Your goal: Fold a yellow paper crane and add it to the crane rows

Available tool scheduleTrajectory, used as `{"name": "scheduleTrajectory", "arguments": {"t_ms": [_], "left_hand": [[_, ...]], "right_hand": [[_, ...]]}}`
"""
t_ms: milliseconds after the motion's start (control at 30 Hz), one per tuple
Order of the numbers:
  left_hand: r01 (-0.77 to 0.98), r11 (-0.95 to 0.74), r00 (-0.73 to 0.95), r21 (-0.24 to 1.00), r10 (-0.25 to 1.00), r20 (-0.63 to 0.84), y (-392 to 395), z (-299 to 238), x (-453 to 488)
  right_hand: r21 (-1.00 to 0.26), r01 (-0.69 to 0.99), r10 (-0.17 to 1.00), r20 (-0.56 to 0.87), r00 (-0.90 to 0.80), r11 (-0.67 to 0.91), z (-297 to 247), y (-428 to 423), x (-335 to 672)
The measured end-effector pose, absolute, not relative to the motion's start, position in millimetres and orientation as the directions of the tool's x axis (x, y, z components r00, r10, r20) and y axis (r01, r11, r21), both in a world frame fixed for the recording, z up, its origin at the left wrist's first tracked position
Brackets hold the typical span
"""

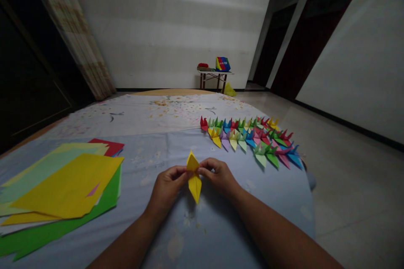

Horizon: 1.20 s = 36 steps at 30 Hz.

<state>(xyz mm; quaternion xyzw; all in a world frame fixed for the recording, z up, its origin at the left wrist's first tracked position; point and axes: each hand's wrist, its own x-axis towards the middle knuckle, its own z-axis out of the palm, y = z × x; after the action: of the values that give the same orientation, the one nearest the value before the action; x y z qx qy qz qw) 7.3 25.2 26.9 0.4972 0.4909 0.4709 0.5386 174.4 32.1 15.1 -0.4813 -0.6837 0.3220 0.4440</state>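
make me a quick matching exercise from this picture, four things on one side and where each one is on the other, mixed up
1 folded yellow paper
2 loose coloured sheets
3 finished paper cranes
4 small table

A against the far wall
B pinched between left hand and right hand
C in rows at the right
D stacked at the left

Pairs: 1-B, 2-D, 3-C, 4-A

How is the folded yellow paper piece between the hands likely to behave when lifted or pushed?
Probably very light: the folded yellow paper piece is held by mere fingertip pinches of the left hand and right hand. Its layered creases likely make it stiffer than the flat sheets, yet easily crushed.
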Motion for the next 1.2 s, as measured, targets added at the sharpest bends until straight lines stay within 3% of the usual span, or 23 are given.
{"name": "scheduleTrajectory", "arguments": {"t_ms": [633, 867, 1000, 1200], "left_hand": [[-0.030, 0.141, 0.148, 0.989, 0.980, -0.136, 23, 29, 8], [-0.010, 0.110, 0.075, 0.994, 0.991, -0.109, 21, 30, 9], [0.013, 0.083, 0.041, 0.996, 0.996, -0.084, 20, 30, 10], [-0.144, 0.057, -0.019, 0.988, 0.998, -0.061, 22, 26, 13]], "right_hand": [[-0.940, 0.285, 0.973, 0.141, -0.186, 0.190, 15, 33, 174], [-0.923, 0.313, 0.970, 0.179, -0.162, 0.223, 16, 31, 169], [-0.969, 0.205, 0.986, 0.110, -0.129, 0.135, 14, 31, 165], [-0.997, 0.032, 0.992, 0.065, -0.106, 0.069, 4, 35, 163]]}}
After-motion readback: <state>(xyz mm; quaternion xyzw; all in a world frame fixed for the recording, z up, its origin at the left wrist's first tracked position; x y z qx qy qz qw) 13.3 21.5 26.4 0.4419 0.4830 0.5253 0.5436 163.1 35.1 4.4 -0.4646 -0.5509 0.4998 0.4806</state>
